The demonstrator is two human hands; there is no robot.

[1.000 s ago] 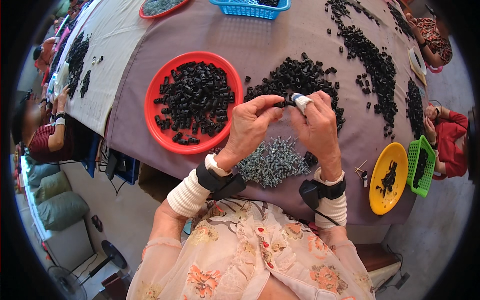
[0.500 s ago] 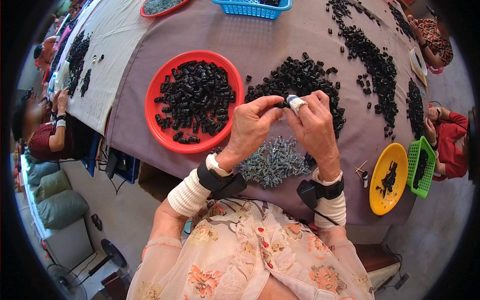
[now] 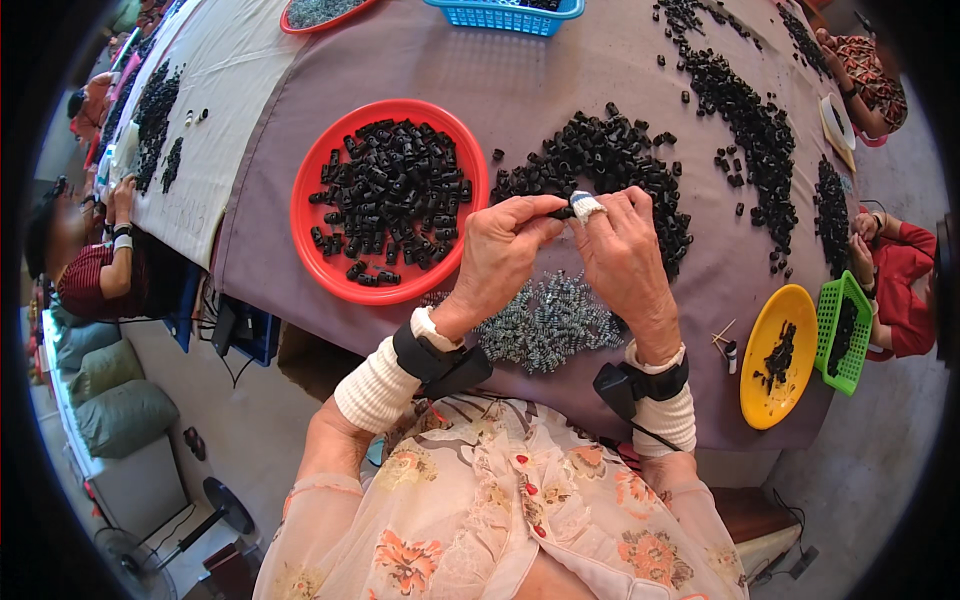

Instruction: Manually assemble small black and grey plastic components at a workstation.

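My left hand [image 3: 496,252] and my right hand [image 3: 628,256] meet over the table, fingertips pinched around a small black plastic piece [image 3: 562,212]. Its shape is mostly covered by my fingers. A white knitted finger sleeve [image 3: 587,207] with a dark stripe wraps one right fingertip. Just below my hands lies a heap of small metal springs [image 3: 548,328]. Beyond them spreads a pile of short black plastic tubes [image 3: 605,150]. To the left, a round red tray [image 3: 308,250] holds many black cylindrical pieces, some showing a side hole.
On the right are a yellow oval plate [image 3: 760,400] with black bits, a green basket [image 3: 852,375], a small bottle [image 3: 731,355] and thin sticks [image 3: 720,338]. A blue basket [image 3: 500,20] stands at the back. Other people sit at both table sides.
My fingertips have shifted slightly, and the right fingers have turned a little over the black piece. Both hands stay in nearly the same place. A co-worker's hands on the right have moved.
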